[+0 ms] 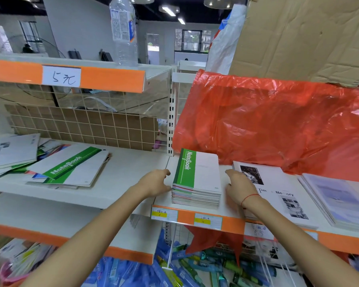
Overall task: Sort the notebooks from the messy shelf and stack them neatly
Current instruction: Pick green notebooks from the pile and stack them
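Observation:
A neat stack of notebooks [197, 181], topped by a white one with a green "NoteBook" band, stands on the right shelf [228, 208] near its left end. My left hand [155, 182] rests against the stack's left side, fingers curled and apart. My right hand [239, 186] is just right of the stack, fingers spread, touching or nearly touching its side. On the left shelf [133, 172] lies a messy pile of notebooks [50, 164], a green-banded one on top, white-covered ones further left.
Right of the stack lie white photo-cover books [278, 189] and a pale blue stack [338, 199]. A red plastic bag [278, 125] fills the back of the right shelf. A clear bottle [123, 30] stands on the top shelf. Packaged items fill the floor below.

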`<state>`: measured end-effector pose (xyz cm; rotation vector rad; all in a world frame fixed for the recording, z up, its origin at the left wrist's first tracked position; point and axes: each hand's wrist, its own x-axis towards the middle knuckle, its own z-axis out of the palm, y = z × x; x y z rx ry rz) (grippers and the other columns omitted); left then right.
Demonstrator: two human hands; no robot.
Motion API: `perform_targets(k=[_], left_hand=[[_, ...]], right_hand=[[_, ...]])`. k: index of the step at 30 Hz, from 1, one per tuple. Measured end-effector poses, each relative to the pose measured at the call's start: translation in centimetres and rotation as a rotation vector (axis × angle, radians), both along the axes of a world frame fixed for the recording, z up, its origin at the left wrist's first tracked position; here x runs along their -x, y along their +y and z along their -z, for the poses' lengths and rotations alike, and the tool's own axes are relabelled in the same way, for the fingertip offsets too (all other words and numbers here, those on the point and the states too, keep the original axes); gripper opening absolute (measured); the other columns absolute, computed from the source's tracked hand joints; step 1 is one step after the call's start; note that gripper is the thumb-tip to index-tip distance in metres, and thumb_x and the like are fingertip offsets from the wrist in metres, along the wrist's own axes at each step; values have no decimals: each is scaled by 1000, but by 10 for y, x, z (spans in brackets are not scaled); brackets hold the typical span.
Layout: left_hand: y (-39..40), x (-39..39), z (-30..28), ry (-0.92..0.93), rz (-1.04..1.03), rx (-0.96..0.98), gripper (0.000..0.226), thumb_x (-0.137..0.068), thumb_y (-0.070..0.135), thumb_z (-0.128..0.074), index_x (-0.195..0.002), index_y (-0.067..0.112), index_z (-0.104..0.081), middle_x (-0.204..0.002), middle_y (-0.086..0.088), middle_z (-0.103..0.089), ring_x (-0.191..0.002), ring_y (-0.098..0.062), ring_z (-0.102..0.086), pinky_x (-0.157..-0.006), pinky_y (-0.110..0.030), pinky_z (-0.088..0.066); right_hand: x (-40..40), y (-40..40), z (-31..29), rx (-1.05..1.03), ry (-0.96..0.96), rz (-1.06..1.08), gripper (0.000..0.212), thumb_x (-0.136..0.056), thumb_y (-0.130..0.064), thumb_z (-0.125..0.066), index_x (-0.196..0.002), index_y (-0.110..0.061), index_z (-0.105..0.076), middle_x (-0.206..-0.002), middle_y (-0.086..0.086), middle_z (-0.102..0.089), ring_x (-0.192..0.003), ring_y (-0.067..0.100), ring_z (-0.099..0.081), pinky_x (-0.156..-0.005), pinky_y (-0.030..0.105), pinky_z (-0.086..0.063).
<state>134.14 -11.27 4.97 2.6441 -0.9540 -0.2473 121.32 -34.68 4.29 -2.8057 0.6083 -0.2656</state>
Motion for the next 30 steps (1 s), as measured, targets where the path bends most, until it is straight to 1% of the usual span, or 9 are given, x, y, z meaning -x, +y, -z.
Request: perform_targets(k=[3, 4, 6, 8, 15, 18, 20, 23, 30], left_hand=[[13, 8, 0, -40, 40, 0, 66, -90, 28, -59, -146, 12, -30, -145, -8, -42, -130, -23, -42, -105, -35, -38], [18, 10, -1, -40, 44, 2, 67, -90, 27, -59, -147, 13, -27, -147, -8, -39, -131, -23, -41, -107, -35, -37], [33, 11, -2, -44, 32, 21, 68, -90, 25, -58, -148, 13, -24, -149, -9, -35, -133, -25, -38, -108, -36, -35], [54, 10, -3, -59, 19, 24, 71, -90, 24, -58, -149, 12, -21, -150, -11, -31, -134, -27, -35, -109, -38, -33], [165, -15, 0, -42, -17, -154, 83, -88, 26, -58, -151, 14, -6, -155, -14, -15, -141, -31, -18, -114, -42, -24], [229, -32, 3, -90, -99, -139, 84, -89, 28, -56, -152, 15, -2, -157, -16, -6, -144, -33, -7, -116, -45, -18], [271, -42, 6, -137, -162, -124, 84, -90, 29, -55, -152, 16, 0, -158, -15, -2, -145, -33, -2, -116, -47, -15], [326, -56, 11, -217, -246, -136, 81, -92, 33, -52, -152, 17, 1, -158, -13, 2, -145, -33, 0, -116, -50, -12], [400, -82, 20, -227, -304, -115, 79, -94, 33, -50, -152, 16, 1, -158, -11, 2, -145, -31, 2, -117, -48, -8]], right_hand=[[-10, 18, -8, 26, -152, -90, 27, -77, 4, -46, -100, -1, -59, -104, 18, -60, -101, 37, -55, -76, 39, -46], [-13, 28, -10, 54, -167, -117, 27, -78, 5, -47, -102, 0, -59, -105, 19, -60, -103, 38, -54, -80, 40, -44], [-20, 49, -12, 106, -178, -176, 38, -81, 6, -48, -118, 5, -55, -119, 23, -57, -114, 38, -50, -96, 41, -39], [-27, 73, -14, 123, -192, -238, 45, -81, 5, -50, -126, 3, -52, -125, 22, -55, -120, 38, -47, -103, 39, -34], [-68, 180, -17, 143, -169, -340, 44, -79, 0, -57, -122, 5, -53, -124, 23, -54, -119, 36, -46, -103, 38, -34], [-92, 235, -13, 164, -128, -369, 42, -80, -4, -56, -121, 4, -53, -125, 23, -53, -117, 37, -47, -101, 41, -36], [-104, 272, -12, 199, -114, -382, 43, -85, -9, -54, -127, 0, -49, -131, 19, -49, -121, 34, -43, -103, 38, -32], [-123, 321, -9, 229, -89, -397, 46, -91, -15, -49, -135, -6, -42, -139, 13, -43, -127, 28, -38, -106, 32, -27], [-161, 386, -3, 201, -88, -469, 48, -89, -14, -51, -135, -4, -42, -140, 13, -42, -128, 29, -38, -107, 33, -28]])
